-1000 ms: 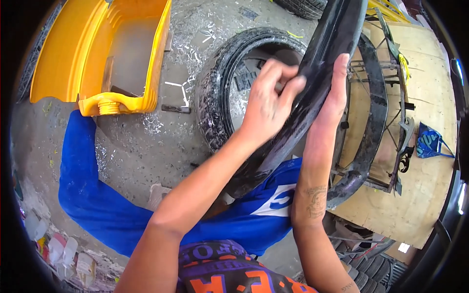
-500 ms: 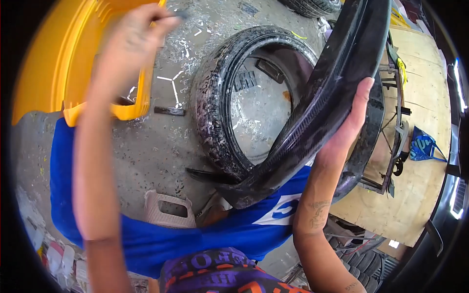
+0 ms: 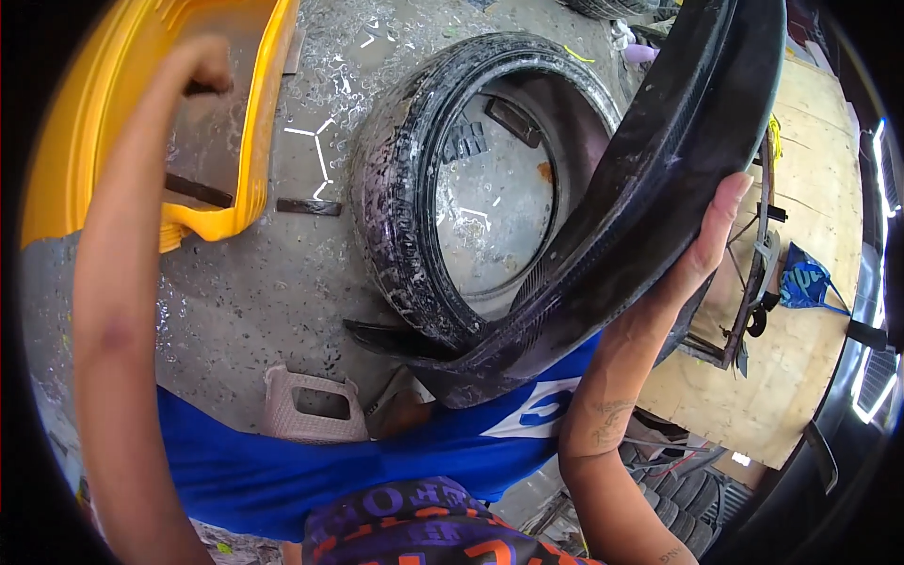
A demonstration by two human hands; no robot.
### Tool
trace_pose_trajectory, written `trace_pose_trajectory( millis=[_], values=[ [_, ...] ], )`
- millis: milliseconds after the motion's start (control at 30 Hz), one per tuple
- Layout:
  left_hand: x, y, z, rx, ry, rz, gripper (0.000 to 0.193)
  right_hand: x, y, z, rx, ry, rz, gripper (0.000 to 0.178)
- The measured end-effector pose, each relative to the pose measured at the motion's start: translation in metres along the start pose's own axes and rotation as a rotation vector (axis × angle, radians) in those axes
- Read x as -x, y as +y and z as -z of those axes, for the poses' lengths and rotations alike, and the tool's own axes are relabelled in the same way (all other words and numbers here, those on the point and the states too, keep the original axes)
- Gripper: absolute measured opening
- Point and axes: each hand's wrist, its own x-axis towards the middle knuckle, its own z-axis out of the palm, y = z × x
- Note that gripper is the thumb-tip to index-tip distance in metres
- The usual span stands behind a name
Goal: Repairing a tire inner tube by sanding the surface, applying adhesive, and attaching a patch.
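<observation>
A long, curved black car body panel (image 3: 650,188) with a carbon-fibre weave slants from the upper right down to my blue-clad lap. My right hand (image 3: 708,240) grips its right edge, with the thumb on the outside and the other fingers hidden behind it. Its lower end lies over the near rim of a worn tyre (image 3: 391,207). Raised at the upper left, my left hand (image 3: 202,66) is closed and apart from the panel. What its fingers hold, if anything, I cannot make out.
Behind my left hand is a large yellow plastic piece (image 3: 250,151). A beige plastic stool (image 3: 313,405) is by my leg. Dark bars lie on the spotted floor. To the right are a plywood sheet (image 3: 800,377), a metal frame (image 3: 744,311) and a blue bag (image 3: 805,278).
My left hand has swung left and slightly down. The dark piece seen at its fingertips earlier no longer shows clearly. My right hand still holds the panel, which has shifted slightly right.
</observation>
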Motion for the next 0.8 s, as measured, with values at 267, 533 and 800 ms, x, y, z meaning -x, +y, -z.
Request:
trace_pose_trajectory(
  millis=[267, 533, 800],
  values=[
    [0.254, 0.176, 0.018, 1.234, 0.976, -0.709, 0.024, 0.004, -0.005, -0.007, -0.142, -0.104, -0.056, 0.064],
    [0.23, 0.311, -0.048, 1.703, 0.799, -0.956, 0.023, -0.004, 0.004, -0.006, -0.206, -0.143, -0.021, 0.06],
    [0.232, 0.304, -0.072, 1.767, 0.677, -1.031, 0.022, -0.004, 0.006, -0.001, -0.234, -0.254, 0.006, 0.061]
  ],
)
